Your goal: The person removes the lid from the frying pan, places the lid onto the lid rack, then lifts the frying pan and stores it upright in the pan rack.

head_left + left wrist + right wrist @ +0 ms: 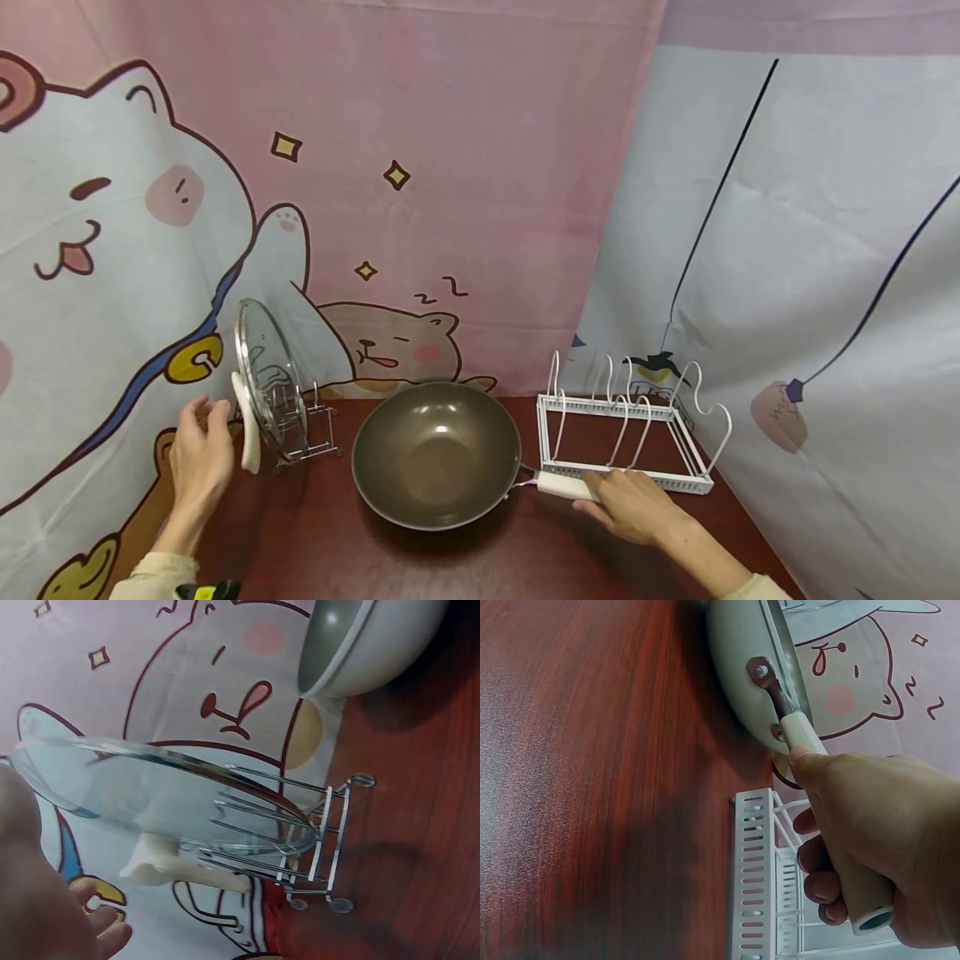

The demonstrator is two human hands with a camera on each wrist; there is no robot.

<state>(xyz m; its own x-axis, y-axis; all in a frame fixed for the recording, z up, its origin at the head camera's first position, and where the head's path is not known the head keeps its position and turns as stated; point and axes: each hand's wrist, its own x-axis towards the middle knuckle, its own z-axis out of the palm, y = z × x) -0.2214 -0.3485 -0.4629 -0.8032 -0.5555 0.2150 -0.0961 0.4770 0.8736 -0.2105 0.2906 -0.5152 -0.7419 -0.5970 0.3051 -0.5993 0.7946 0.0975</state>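
Note:
A dark-coated wok (435,458) with a pale exterior sits mid-table, its inside facing up; I cannot tell whether its base touches the table. My right hand (633,504) grips its cream handle (802,735), fingers curled round it in the right wrist view. At the left, a glass lid (272,362) with a metal rim and a cream handle (161,866) stands on edge in a small wire rack (330,840). Beside that lid handle is my left hand (201,454), fingers loosely bent and apart from it, holding nothing.
A white rack (652,479) with upright wire dividers stands at the right, just behind my right hand. The reddish-brown table (315,542) backs onto a printed cloth (480,192), and cloth also hangs close on both sides.

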